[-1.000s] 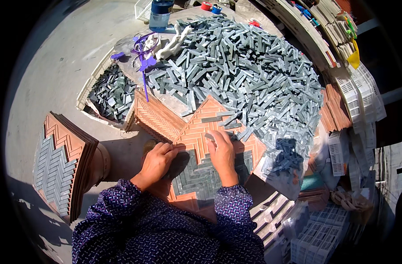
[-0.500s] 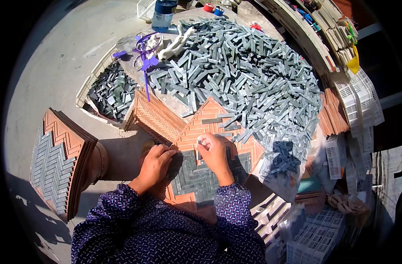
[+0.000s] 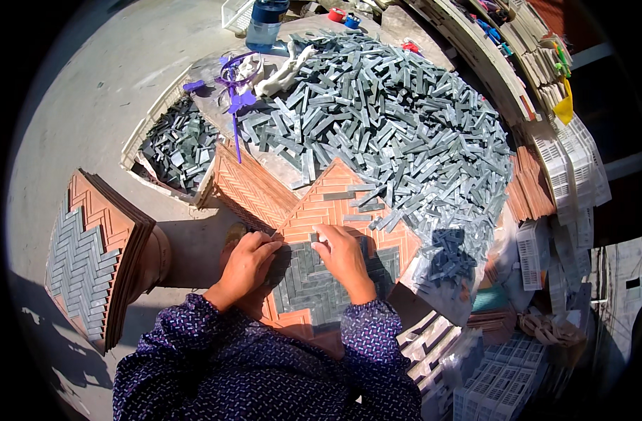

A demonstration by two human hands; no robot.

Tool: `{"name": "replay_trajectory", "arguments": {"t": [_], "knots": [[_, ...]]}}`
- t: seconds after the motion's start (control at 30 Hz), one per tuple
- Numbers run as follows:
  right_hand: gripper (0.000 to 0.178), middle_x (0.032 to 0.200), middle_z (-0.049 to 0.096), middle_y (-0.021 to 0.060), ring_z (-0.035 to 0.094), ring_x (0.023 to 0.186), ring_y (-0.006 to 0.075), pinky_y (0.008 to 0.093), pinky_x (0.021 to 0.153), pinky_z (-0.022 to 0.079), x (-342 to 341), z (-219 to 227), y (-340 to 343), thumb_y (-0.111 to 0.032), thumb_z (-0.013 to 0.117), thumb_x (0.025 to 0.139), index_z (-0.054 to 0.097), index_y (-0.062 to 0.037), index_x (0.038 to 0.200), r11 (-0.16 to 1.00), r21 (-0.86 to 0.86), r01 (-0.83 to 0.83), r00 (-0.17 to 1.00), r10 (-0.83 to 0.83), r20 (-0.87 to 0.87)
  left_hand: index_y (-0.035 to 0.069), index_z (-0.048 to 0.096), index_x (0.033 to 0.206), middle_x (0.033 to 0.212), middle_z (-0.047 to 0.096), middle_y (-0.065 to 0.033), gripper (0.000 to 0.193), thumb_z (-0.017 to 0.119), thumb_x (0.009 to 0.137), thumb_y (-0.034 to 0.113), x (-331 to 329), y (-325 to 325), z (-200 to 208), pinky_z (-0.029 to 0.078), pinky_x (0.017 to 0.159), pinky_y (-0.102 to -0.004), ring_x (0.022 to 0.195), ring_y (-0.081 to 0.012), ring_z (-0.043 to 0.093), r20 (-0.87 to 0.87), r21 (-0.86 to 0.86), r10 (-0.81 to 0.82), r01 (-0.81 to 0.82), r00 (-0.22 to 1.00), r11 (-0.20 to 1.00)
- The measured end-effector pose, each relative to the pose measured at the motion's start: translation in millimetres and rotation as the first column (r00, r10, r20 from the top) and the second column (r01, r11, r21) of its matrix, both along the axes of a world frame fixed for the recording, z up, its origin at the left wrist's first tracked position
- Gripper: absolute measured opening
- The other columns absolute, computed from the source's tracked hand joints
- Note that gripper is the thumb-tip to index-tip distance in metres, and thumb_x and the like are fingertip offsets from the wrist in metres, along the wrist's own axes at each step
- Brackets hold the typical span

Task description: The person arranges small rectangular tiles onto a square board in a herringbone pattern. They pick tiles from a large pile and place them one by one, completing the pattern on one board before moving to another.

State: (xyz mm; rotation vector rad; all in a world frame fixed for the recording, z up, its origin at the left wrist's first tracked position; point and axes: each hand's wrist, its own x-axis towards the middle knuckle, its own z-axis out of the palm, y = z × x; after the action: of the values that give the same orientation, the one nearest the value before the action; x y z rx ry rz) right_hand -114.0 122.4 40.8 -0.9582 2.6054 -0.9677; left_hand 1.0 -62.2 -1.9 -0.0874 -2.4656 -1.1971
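Observation:
An orange herringbone mould tray [image 3: 312, 214] lies in front of me, its lower and middle slots filled with grey stone strip tiles [image 3: 300, 283]. My right hand [image 3: 342, 256] is closed over the tray, thumb and fingertips pinching a small strip tile [image 3: 314, 238] at the top of the filled rows. Just to its left, my left hand [image 3: 249, 262] is curled over the tray's left edge, fingers together; its thumb is mostly hidden. Several loose strips, such as a dark strip [image 3: 338, 196], rest on the tray's unfilled upper part.
A big heap of grey strips [image 3: 398, 119] spreads beyond the tray. At left stand a crate of strips [image 3: 142, 133] and a stack of trays [image 3: 135, 228], the top one partly filled. A purple wand [image 3: 235, 126] and a water bottle [image 3: 265, 28] sit farther back; white crates [image 3: 500, 379] are at lower right.
My right hand has lowered slightly toward the filled rows, and the strip in its fingers now sits down by them. My left hand keeps its place on the tray edge.

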Motion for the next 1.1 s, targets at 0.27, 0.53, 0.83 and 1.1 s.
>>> {"name": "replay_trajectory", "arguments": {"t": [0.27,0.53,0.83,1.1], "knots": [[0.027,0.090,0.060,0.0155,0.061,0.079,0.0299,0.0371,0.066,0.047,10.2,7.8,-2.0,-0.005,0.070,0.074,0.057,-0.0024,0.098,1.000,-0.006,-0.017,0.994,0.016,-0.109,0.002,0.063,0.106,0.099,0.058,-0.0126,0.034,0.064,0.073,-0.002,2.1,0.4,5.7,0.047,0.078,-0.0377,0.090,-0.0310,0.056,-0.018,-0.020,0.018,-0.018,1.000,1.000],[0.011,0.082,0.066,0.0123,0.064,0.070,0.0206,0.0279,0.063,0.050,25.1,44.2,-21.2,0.000,0.063,0.081,0.060,0.0013,0.091,0.962,-0.272,-0.011,0.949,0.096,0.301,-0.001,0.059,0.108,0.092,0.063,-0.0137,0.030,0.068,0.081,0.007,-4.5,19.3,16.6,0.049,0.074,-0.0301,0.082,-0.0207,0.062,0.217,0.517,-0.177,0.041,0.960,0.855],[0.026,0.100,0.057,0.0163,0.058,0.093,0.0343,0.0388,0.080,0.047,-45.4,4.6,23.3,0.000,0.065,0.074,0.060,-0.0016,0.098,0.998,0.055,0.027,0.949,-0.008,-0.314,-0.004,0.048,0.127,0.115,0.060,-0.0166,0.046,0.061,0.090,0.020,-44.4,-221.6,-30.2,0.049,0.082,-0.0307,0.099,-0.0204,0.060,0.071,0.118,0.696,-0.699,0.715,0.706],[0.015,0.082,0.063,0.0118,0.063,0.075,0.0249,0.0325,0.065,0.050,-26.7,24.6,-4.0,-0.002,0.064,0.079,0.060,-0.0021,0.093,0.977,-0.203,0.060,0.998,-0.062,-0.008,0.000,0.054,0.121,0.113,0.060,-0.0083,0.036,0.059,0.089,0.016,32.5,-158.7,-44.8,0.046,0.078,-0.0254,0.088,-0.0139,0.057,0.341,0.332,0.520,-0.618,0.783,0.713]]}}
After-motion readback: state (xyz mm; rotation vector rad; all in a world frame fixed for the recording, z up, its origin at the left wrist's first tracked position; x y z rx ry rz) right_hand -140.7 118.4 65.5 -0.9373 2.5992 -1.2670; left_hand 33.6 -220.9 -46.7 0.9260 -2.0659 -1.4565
